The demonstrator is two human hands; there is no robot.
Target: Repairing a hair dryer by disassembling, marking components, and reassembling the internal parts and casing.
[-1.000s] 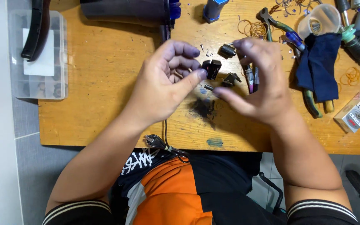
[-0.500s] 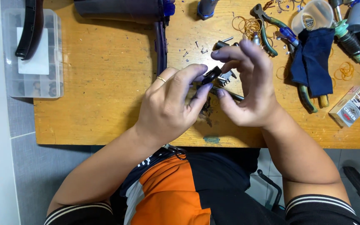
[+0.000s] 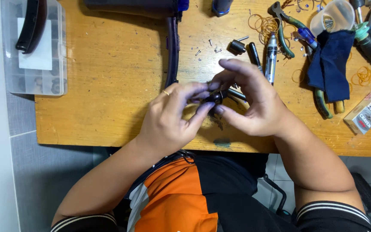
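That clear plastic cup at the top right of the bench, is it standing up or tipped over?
Tipped. The clear plastic cup lies on its side, its open mouth facing the camera, rubber bands visible inside, beside the dark blue cloth.

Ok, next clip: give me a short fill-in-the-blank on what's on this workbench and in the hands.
1. Both hands, the left hand and the right hand, meet around a small ____ part.
2. The left hand wears a ____ on one finger.
3. The dark blue cloth lies to the ____ of the hands.
4. The clear organiser box sits at the table's ____ end.

Missing words: black; ring; right; left
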